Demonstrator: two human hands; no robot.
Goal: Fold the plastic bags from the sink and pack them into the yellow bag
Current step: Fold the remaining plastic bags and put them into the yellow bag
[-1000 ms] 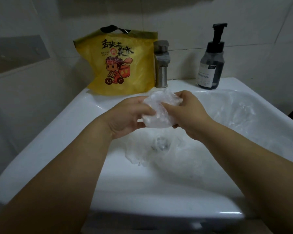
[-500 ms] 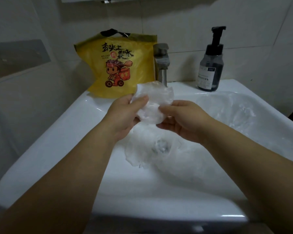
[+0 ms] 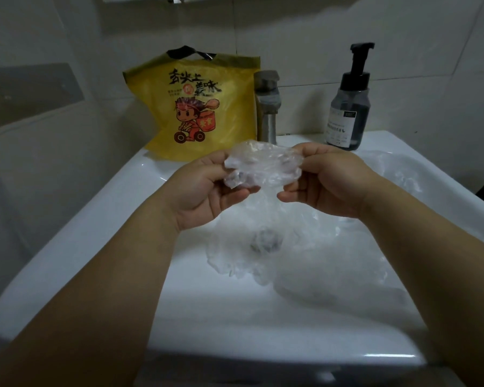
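- A person stood at a white sink (image 3: 101, 224), both bare forearms stretched out over the basin.
- Between the two hands, raised above the basin, was a small clear plastic bag (image 3: 263, 166), gathered into a compact, crinkled wad rather than a neat flat fold.
- The left hand (image 3: 204, 188) had hold of the wad's left end. Its fingers and thumb were curled round the plastic, and the palm was turned partly up toward me.
- The right hand (image 3: 330, 182) gripped the right end in much the same way, with the fingers curled over the far side, the thumb below, and the back of the hand facing up.
- The hands were near each other, and the wad spanned the gap between them.
- Down in the basin lay more clear plastic bags (image 3: 313, 261), loose and rumpled, spread across the bottom and up the right slope.
- The drain (image 3: 266, 241) showed dimly through them.
- I could not tell how many bags made up that heap, since the film blended into the white basin.
- The yellow bag (image 3: 207, 113) stood upright on the sink's back ledge at the left, against the tiled wall (image 3: 403, 37).
- It had black lettering and a cartoon rider on its front and a dark handle at the top.
- Just to its right rose a metal faucet (image 3: 267, 107).
- Farther right on the same ledge stood a dark pump bottle (image 3: 349, 113).
- The held wad hung in front of the yellow bag and apart from it.
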